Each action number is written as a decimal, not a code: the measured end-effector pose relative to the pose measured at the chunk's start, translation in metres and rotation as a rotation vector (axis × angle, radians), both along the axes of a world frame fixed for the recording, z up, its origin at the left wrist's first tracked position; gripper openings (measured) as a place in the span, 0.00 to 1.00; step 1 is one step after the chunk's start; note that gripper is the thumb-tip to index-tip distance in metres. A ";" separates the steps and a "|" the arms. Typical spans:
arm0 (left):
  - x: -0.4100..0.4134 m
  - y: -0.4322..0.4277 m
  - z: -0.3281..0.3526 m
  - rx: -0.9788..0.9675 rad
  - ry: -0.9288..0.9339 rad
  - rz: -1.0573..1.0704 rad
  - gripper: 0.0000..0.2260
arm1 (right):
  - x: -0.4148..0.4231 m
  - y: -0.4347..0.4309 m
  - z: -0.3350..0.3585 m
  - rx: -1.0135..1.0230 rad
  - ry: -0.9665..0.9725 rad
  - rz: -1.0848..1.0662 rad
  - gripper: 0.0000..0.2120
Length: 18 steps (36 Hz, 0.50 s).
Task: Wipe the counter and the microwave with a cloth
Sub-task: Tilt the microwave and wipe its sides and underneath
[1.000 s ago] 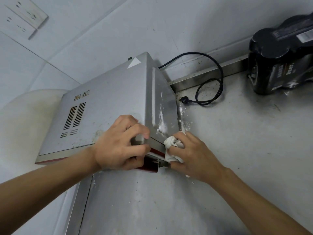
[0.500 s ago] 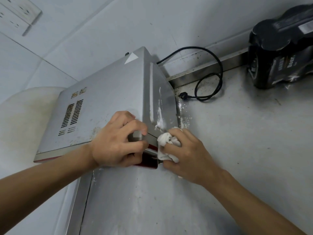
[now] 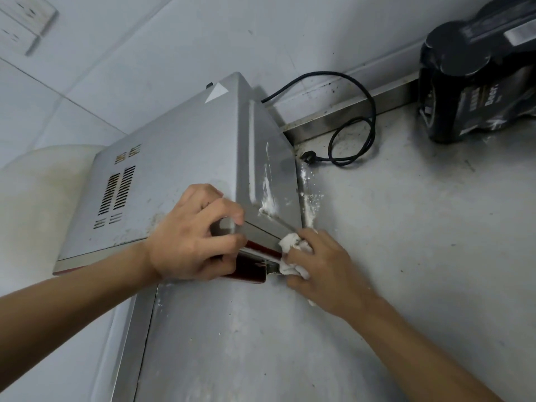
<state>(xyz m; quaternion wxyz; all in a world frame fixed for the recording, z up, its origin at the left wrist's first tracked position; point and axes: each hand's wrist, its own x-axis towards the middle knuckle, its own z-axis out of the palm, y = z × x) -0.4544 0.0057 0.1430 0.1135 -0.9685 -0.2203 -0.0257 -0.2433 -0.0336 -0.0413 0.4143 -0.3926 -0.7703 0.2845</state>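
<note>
Head view, one silver microwave [image 3: 179, 169] centre-left on steel desk [image 3: 406, 256], one white cloth [image 3: 290, 256] bunched in right hand [image 3: 324, 271] against its lower front corner, left hand [image 3: 194, 233] curled gripping upper corner, one black cord [image 3: 356, 123] behind.

Soft, even, cool indoor light fills the scene, moderately bright, with no hard glare; the steel counter [image 3: 406, 256] gives back only a dull, diffuse sheen, and the microwave [image 3: 185, 169] casts a faint shadow on the wall behind its rear corner. Both forearms lay gentle, blurry-edged shadows on the surface beneath them; the dark pack of bottles [image 3: 478, 82] at the top right carries small pale highlights on its wrap. The wide lens bends straight lines near the edges, so the wall socket [image 3: 23, 21] at the top left looks stretched and slightly soft, while the centre is fairly sharp.
</note>
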 end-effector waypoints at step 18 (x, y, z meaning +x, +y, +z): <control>0.000 0.000 0.000 0.001 0.000 0.014 0.05 | -0.010 0.003 0.025 0.062 0.125 -0.113 0.08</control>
